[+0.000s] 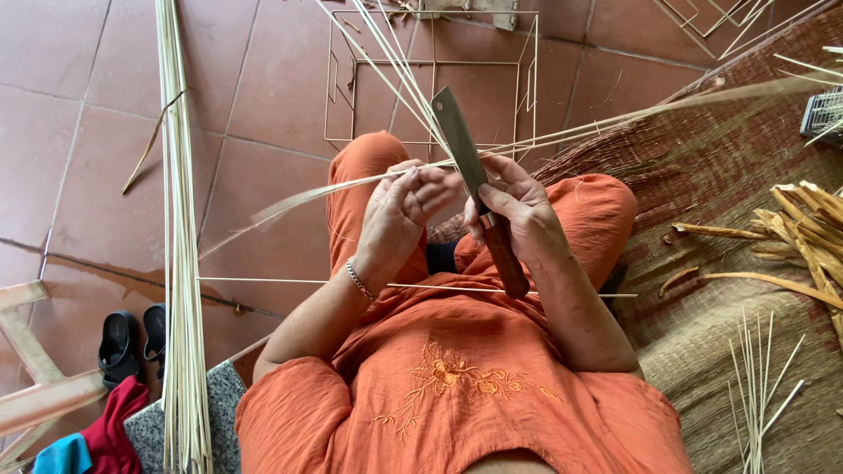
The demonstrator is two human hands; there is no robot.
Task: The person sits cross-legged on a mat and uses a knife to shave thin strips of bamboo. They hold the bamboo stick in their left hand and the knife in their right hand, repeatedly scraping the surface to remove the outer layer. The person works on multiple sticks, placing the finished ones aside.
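**Knife and bamboo strip over your lap**

Your right hand point(518, 206) is gripping the knife point(474, 180) by its wooden handle, blade pointing up and away. Your left hand point(399, 211) is pinching the thin bamboo strip point(299, 200), which is crossing the blade above your knees.

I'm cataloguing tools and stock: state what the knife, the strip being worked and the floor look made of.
Knife: dull grey metal blade, brown handle that looks like wood, gripped by the right hand. Strip: pale, thin and flexible, likely split bamboo or cane, pinched by the left hand. Floor: matte reddish-brown square tiles with grout lines, probably fired clay.
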